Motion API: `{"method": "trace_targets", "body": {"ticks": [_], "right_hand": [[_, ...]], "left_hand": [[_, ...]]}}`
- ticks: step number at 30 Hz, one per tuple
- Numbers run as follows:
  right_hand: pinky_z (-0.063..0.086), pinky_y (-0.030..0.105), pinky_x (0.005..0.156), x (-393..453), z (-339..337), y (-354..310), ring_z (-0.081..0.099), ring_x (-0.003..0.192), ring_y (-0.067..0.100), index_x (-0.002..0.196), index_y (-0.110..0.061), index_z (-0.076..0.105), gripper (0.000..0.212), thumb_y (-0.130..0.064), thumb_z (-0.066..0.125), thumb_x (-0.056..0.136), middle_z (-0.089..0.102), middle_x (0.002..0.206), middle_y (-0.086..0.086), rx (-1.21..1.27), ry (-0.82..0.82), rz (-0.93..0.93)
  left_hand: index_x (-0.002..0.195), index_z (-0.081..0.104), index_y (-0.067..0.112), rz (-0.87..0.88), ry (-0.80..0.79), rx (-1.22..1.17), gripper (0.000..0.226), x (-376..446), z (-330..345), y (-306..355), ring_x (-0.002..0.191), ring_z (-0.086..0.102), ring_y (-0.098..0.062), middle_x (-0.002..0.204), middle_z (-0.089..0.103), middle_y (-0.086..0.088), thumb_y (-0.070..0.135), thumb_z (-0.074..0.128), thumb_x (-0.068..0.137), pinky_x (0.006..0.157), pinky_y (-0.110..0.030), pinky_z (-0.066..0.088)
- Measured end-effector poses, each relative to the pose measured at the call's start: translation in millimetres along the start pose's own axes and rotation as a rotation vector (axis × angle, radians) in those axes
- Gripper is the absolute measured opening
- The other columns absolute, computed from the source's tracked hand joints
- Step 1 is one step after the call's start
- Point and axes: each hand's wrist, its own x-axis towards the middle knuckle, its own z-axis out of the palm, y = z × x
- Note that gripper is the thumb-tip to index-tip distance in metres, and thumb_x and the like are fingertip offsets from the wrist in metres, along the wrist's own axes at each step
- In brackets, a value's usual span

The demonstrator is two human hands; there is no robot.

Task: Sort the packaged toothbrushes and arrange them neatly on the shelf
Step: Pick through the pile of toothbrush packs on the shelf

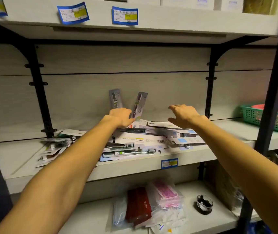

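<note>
Left hand [120, 118] grips a gray toothbrush pack [139, 105]; right hand [183, 115] at 3 o'clock, spread loose over the pile [145, 141] on the shelf [151, 162].

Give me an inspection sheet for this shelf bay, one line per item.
Surface: pale middle shelf, blue price tag on its front edge.
Job's things: loose pile of toothbrush packs lying flat and crossed; two packs standing against the back panel, the right one tilted; smaller heap at left.
Clutter: on the lower shelf, bagged masks and pouches and a small glass.
Hands: left hand at the tilted pack, grip unclear; right hand above the pile, fingers spread, holding nothing.
Cables: nothing seen.
Surroundings: green basket at right, boxes on the top shelf.
</note>
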Motion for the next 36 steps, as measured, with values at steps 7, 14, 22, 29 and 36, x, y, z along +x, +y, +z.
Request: {"method": "trace_targets", "body": {"ticks": [7,14,22,29,36], "right_hand": [[0.052,0.036,0.091,43,23,11,0.063,0.109,0.029,0.131,-0.019,0.061,0.044,-0.033,0.07,0.09,0.065,0.126,0.007,0.087,-0.261,-0.013],[0.057,0.038,0.089,75,62,11,0.066,0.096,0.027,0.112,-0.021,0.071,0.032,-0.04,0.064,0.087,0.071,0.108,0.004,0.1,-0.359,-0.055],[0.053,0.031,0.08,80,79,25,0.065,0.098,0.026,0.116,-0.024,0.072,0.026,-0.029,0.064,0.092,0.071,0.113,0.003,0.207,-0.241,-0.116],[0.042,0.031,0.07,75,70,43,0.063,0.096,0.037,0.117,-0.024,0.072,0.027,-0.02,0.059,0.093,0.07,0.11,0.013,0.219,-0.02,-0.081],[0.044,0.033,0.061,69,33,45,0.062,0.081,0.038,0.107,-0.022,0.074,0.02,-0.023,0.059,0.093,0.069,0.088,0.012,0.4,0.22,-0.026]], "left_hand": [[0.124,0.065,0.032,-0.006,-0.184,-0.03,0.032,30,10,-14,0.112,0.062,-0.025,0.126,0.067,0.002,0.035,0.064,0.092,0.086,-0.033,0.048],[0.127,0.064,0.029,0.031,-0.151,0.017,0.042,48,29,-29,0.11,0.063,-0.022,0.125,0.067,0.004,0.038,0.071,0.086,0.079,-0.031,0.047],[0.114,0.064,0.022,0.031,-0.12,0.019,0.036,57,35,-29,0.094,0.061,-0.021,0.112,0.068,0.001,0.036,0.077,0.083,0.08,-0.035,0.051],[0.115,0.056,0.014,-0.011,0.051,-0.058,0.04,59,20,-31,0.103,0.061,-0.033,0.12,0.064,-0.013,0.045,0.065,0.091,0.084,-0.042,0.051],[0.126,0.057,0.016,-0.042,0.385,-0.466,0.048,51,-6,-28,0.11,0.062,-0.035,0.125,0.065,-0.012,0.051,0.06,0.093,0.09,-0.045,0.052]]}}
